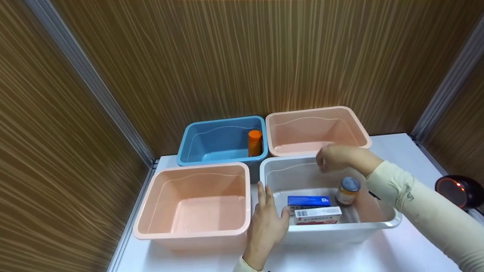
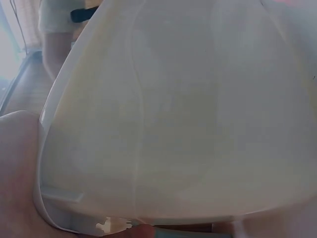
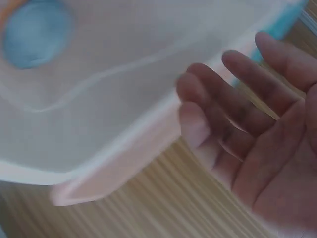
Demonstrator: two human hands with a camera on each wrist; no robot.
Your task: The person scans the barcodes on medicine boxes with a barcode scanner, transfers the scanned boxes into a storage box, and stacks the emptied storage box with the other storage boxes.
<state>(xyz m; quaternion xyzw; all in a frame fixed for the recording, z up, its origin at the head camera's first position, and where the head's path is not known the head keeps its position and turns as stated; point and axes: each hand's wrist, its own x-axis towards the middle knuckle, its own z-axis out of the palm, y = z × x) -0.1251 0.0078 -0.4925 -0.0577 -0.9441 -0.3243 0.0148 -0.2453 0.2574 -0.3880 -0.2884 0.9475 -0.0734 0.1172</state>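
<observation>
My left hand (image 1: 267, 223) rests at the front left corner of the white bin (image 1: 325, 227), its fingers straight along the outside and its thumb near the front rim. Over that bin's back rim is my right hand (image 1: 335, 156), holding nothing; the right wrist view shows its fingers (image 3: 242, 111) loosely bent. Inside the white bin, a jar (image 1: 347, 190) with a dark lid stands upright at the right. A blue medicine box (image 1: 308, 201) and a white medicine box (image 1: 318, 216) lie in front of one another near the front wall. The left wrist view is mostly filled by the bin's wall (image 2: 178, 119).
An orange bottle (image 1: 255, 143) stands in the blue bin (image 1: 219, 163) at the back left. One pink bin (image 1: 196, 236) is at the front left, another pink bin (image 1: 314, 113) at the back right. A dark round object (image 1: 459, 192) is at the far right. Wood-grain panels (image 1: 242, 56) enclose the table.
</observation>
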